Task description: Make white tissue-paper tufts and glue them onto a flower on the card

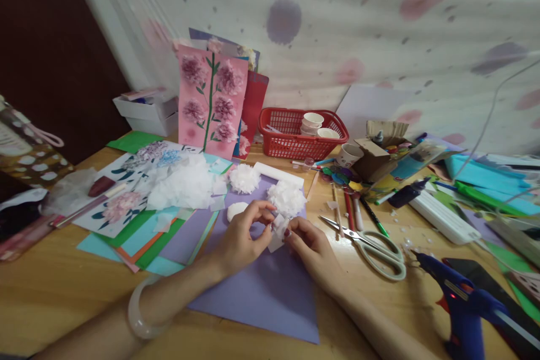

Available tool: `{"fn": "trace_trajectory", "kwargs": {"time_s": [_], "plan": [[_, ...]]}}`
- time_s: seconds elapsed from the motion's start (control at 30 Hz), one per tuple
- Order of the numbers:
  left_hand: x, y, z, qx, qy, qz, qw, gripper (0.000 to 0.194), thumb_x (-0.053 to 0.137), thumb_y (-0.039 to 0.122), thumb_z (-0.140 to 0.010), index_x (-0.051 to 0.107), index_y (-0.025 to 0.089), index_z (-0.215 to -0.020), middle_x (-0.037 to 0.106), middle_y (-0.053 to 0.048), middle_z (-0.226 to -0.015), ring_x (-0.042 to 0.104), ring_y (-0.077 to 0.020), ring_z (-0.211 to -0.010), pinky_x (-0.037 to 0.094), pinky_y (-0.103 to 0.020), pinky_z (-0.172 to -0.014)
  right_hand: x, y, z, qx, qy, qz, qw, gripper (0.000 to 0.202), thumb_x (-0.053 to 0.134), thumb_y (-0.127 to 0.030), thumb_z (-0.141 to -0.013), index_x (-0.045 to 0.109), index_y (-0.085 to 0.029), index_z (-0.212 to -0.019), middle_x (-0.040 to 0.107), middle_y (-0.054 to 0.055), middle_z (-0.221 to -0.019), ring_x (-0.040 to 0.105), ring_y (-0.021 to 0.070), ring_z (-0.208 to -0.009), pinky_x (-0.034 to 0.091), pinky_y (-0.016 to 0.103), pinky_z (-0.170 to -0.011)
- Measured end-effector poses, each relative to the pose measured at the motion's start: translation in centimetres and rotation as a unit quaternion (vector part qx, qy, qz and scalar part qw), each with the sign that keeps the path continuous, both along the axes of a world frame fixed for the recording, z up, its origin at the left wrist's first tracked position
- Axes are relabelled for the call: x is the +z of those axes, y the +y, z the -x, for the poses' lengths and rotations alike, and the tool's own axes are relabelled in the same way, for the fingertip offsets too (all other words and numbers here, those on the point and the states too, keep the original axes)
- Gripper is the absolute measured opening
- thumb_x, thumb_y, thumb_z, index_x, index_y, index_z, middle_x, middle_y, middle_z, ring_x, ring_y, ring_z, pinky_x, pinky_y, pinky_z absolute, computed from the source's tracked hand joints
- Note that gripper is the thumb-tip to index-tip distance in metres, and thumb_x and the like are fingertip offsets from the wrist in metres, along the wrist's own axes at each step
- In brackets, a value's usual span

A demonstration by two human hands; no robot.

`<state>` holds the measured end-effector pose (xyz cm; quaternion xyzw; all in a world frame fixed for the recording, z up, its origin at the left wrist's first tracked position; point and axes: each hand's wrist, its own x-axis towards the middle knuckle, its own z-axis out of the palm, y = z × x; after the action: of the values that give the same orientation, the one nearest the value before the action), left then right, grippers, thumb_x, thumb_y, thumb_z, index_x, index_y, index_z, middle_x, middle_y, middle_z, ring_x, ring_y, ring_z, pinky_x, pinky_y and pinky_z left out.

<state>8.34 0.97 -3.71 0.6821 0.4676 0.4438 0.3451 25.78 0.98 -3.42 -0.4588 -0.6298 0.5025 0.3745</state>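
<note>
Right hand (pixel 311 244) pinches the white scrap (pixel 279 227), left hand (pixel 244 236) half-curled just across it; I can't tell if that one's gripping.

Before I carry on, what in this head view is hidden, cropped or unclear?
Paper piece, head view: partly covered by the right hand.
White disc, head view: part hidden behind the left hand.
Glue gun, head view: cut off by the bottom edge.
Basket, head view: inside partly hidden by its front wall.
</note>
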Motion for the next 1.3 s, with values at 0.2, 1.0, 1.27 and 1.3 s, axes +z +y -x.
{"fn": "trace_trajectory", "kwargs": {"time_s": [0.2, 1.0, 1.27, 1.3], "plan": [[0.5, 0.1, 0.1, 0.008, 0.006, -0.016, 1.000, 0.012, 0.048, 0.010, -0.081, 0.052, 0.020, -0.086, 0.062, -0.001, -0.084, 0.062, -0.0138, -0.081, 0.051, -0.026, -0.076, 0.0, 0.3, -0.1, -0.033, 0.068, 0.063, 0.995, 0.020, 0.058, -0.037, -0.077, 0.052, -0.019, -0.071, 0.046, -0.006, -0.051, 0.038, 0.0096, -0.047, 0.028, 0.023, -0.048], [0.8, 0.3, -0.1, 0.006, 0.024, -0.056, 0.998, 0.016, 0.056, 0.017, -0.084, 0.073, 0.017, -0.085, 0.075, -0.004, -0.088, 0.068, -0.0168, -0.085, 0.052, -0.026, -0.079, 0.5, 0.3, 0.0, -0.043, 0.062, 0.030, 0.997, 0.034, 0.069, -0.050, -0.073, 0.064, -0.016, -0.072, 0.051, -0.002, -0.058, 0.041, 0.0096, -0.051, 0.032, 0.023, -0.050], [0.5, 0.3, -0.1, 0.035, -0.012, 0.025, 0.999, 0.015, 0.065, 0.026, -0.079, 0.074, 0.017, -0.088, 0.077, -0.003, -0.088, 0.070, -0.0175, -0.083, 0.053, -0.024, -0.076, 0.5, 0.2, -0.2, -0.045, 0.063, 0.034, 0.996, 0.032, 0.068, -0.048, -0.074, 0.062, -0.016, -0.069, 0.049, -0.003, -0.055, 0.040, 0.0095, -0.050, 0.031, 0.023, -0.049], [0.5, 0.2, -0.2, 0.021, -0.008, 0.022, 1.000, 0.016, 0.067, 0.028, -0.079, 0.074, 0.017, -0.088, 0.077, -0.003, -0.088, 0.070, -0.0176, -0.083, 0.053, -0.024, -0.076, 0.5, 0.3, -0.1, -0.040, 0.066, 0.027, 0.997, 0.032, 0.068, -0.047, -0.074, 0.063, -0.016, -0.070, 0.051, -0.002, -0.058, 0.041, 0.0097, -0.051, 0.032, 0.023, -0.050]]}}
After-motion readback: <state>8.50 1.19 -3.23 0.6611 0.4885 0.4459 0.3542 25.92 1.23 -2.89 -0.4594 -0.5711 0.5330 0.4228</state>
